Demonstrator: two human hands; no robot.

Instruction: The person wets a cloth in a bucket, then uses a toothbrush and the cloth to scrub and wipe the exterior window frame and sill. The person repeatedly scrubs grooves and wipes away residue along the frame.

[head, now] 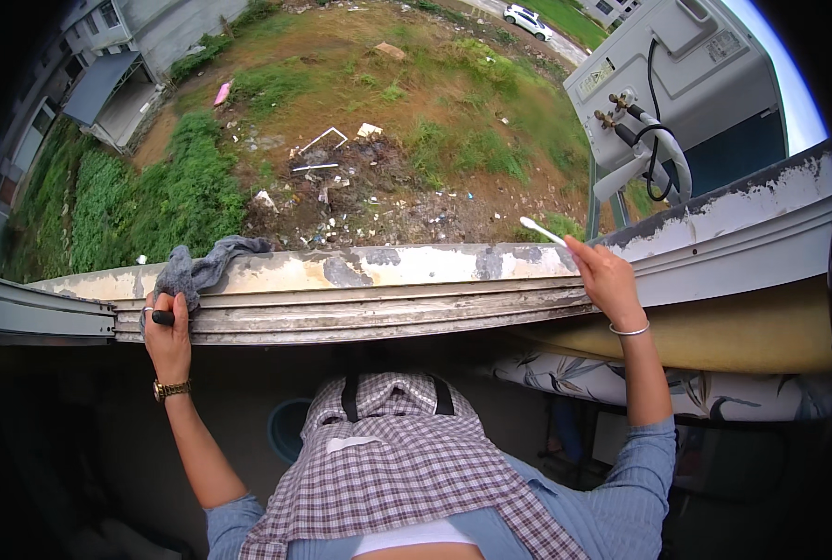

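My left hand [168, 343] is closed on a grey cloth [186, 276], which is bunched over the left end of the window track [381, 311] and trails onto the outer sill [297, 271]. A short black handle end [163, 318] pokes out of the same hand; what it belongs to is hidden. At the track's right end, my right hand [608, 283] grips a thin white stick-like tool [543, 231] with a rounded tip. That tip points left, out over the sill. Dirt streaks the track's grooves, and the sill's paint is peeling.
An air conditioner outdoor unit [675, 77] with pipes stands outside at the right. Below the window are a yellow cushion-like surface [752, 329], a patterned fabric [598, 381] and a blue bucket [286, 428]. Littered, grassy ground [388, 161] lies far below outside.
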